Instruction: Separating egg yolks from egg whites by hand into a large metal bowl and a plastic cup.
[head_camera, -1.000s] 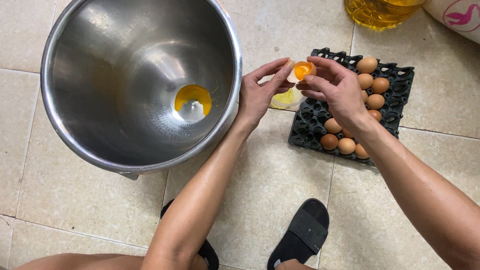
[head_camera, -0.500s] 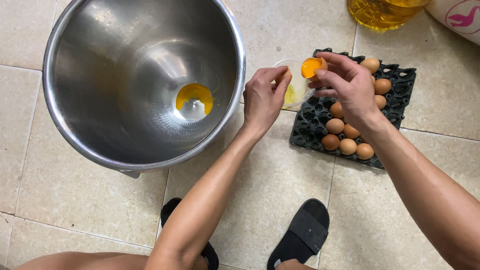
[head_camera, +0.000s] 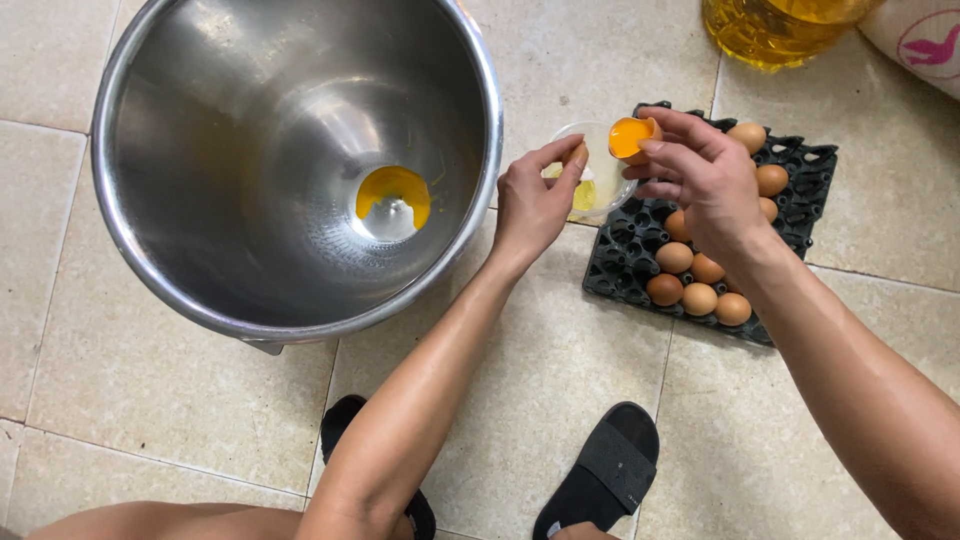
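Observation:
My right hand (head_camera: 700, 175) holds a half eggshell (head_camera: 632, 137) with an orange yolk in it, over a small clear bowl (head_camera: 605, 190) on the floor. My left hand (head_camera: 535, 200) pinches the other half shell, mostly hidden by the fingers, at the clear bowl's left rim. A large steel bowl (head_camera: 200, 150) to the left has yolk (head_camera: 393, 195) pooled at its bottom. A black egg tray (head_camera: 815, 170) with several brown eggs (head_camera: 700, 295) lies under my right hand.
A jug of yellow oil (head_camera: 775, 25) stands at the top edge, with a white sack (head_camera: 920, 40) in the top right corner. Black sandals (head_camera: 605, 465) sit on the beige floor tiles (head_camera: 150, 400) near the bottom.
Both hands drew apart over the clear bowl: the right hand lifted the yolk-filled shell up and right, and the left hand lowered to the bowl's rim.

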